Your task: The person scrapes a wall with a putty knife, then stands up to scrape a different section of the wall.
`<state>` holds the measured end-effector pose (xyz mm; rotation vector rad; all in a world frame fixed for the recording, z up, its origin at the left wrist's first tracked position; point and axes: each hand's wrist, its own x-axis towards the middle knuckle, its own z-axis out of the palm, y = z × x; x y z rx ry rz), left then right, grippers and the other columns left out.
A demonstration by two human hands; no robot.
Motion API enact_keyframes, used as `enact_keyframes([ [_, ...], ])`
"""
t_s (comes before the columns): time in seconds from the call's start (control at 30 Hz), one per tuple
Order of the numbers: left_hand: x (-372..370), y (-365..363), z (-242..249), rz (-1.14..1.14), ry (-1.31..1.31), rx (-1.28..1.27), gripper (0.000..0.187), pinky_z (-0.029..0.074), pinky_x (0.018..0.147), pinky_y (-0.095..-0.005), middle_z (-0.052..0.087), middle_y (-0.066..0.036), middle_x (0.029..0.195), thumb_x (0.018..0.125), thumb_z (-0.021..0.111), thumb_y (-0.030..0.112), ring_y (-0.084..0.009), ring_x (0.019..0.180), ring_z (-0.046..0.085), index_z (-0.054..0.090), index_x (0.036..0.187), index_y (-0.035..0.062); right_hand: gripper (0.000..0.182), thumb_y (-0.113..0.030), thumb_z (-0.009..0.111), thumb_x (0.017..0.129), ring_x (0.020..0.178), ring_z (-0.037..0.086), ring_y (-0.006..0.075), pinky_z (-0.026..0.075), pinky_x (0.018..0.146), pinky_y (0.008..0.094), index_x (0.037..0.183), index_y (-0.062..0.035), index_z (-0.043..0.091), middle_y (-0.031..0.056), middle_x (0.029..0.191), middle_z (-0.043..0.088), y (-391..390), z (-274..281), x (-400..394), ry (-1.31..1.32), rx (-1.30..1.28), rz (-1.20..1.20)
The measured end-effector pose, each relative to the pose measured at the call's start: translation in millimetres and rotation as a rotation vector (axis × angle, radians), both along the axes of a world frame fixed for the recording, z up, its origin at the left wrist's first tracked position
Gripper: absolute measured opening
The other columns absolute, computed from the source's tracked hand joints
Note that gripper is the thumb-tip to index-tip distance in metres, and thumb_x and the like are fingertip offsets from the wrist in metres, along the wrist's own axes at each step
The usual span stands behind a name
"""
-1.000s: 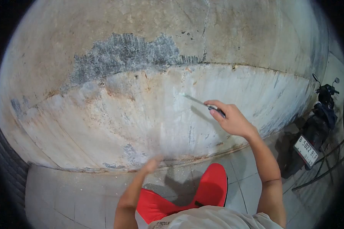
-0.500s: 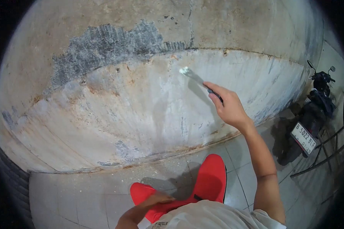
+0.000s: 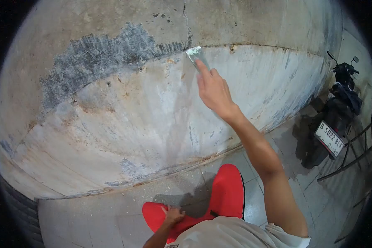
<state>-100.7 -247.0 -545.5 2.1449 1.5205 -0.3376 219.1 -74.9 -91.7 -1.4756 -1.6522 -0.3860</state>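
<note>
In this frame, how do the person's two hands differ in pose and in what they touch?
The right hand is stretched up to the wall, fingers pressing a scraper blade flat against it; the left hand is low, resting on the red-clad knee. The right hand grips a tool; the left hand holds nothing. The right arm is extended, the left bent close to the body. Both are bare.

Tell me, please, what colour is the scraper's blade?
Pale metallic silver-grey, seen in the head view: scraper blade.
</note>
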Motion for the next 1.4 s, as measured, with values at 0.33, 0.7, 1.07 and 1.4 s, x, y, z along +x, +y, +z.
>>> enact_keyframes([
  [0.33,33,16,-35,0.133,-0.046,-0.075,0.044,0.041,0.095,-0.0532,0.060,-0.021,0.117,0.085,0.046,0.039,-0.0405,0.110,0.056,0.061,0.110,0.0060,0.064,-0.006,0.048,0.087,0.070,0.063,0.0414,0.052,0.066,0.0482,0.147,-0.0209,0.028,0.0255,0.086,0.058,17,15,-23,-0.088,-0.103,-0.181],
  [0.7,43,22,-37,0.103,-0.027,-0.117,0.045,0.040,0.096,-0.0536,0.060,-0.020,0.116,0.086,0.046,0.040,-0.0384,0.112,0.055,0.062,0.111,0.0063,0.063,-0.005,0.046,0.087,0.077,0.064,0.0424,0.052,0.074,0.0481,0.146,-0.0191,0.029,0.0276,0.086,0.061,2,38,-36,-0.009,-0.208,-0.137],
  [1.07,41,14,-27,0.130,0.000,-0.108,0.044,0.040,0.097,-0.0514,0.061,-0.019,0.116,0.085,0.047,0.040,-0.0360,0.113,0.055,0.063,0.112,0.0095,0.061,-0.002,0.045,0.085,0.079,0.065,0.0409,0.054,0.071,0.0471,0.143,-0.0143,0.036,0.0253,0.088,0.063,-5,34,-30,-0.097,-0.210,-0.170],
  [1.4,38,18,-30,0.174,-0.031,-0.128,0.045,0.041,0.096,-0.0503,0.062,-0.021,0.114,0.084,0.046,0.042,-0.0379,0.109,0.058,0.063,0.112,0.0097,0.060,-0.002,0.049,0.083,0.073,0.065,0.0394,0.054,0.066,0.0462,0.142,-0.0110,0.038,0.0260,0.083,0.062,-5,45,-26,-0.217,-0.096,-0.136],
])
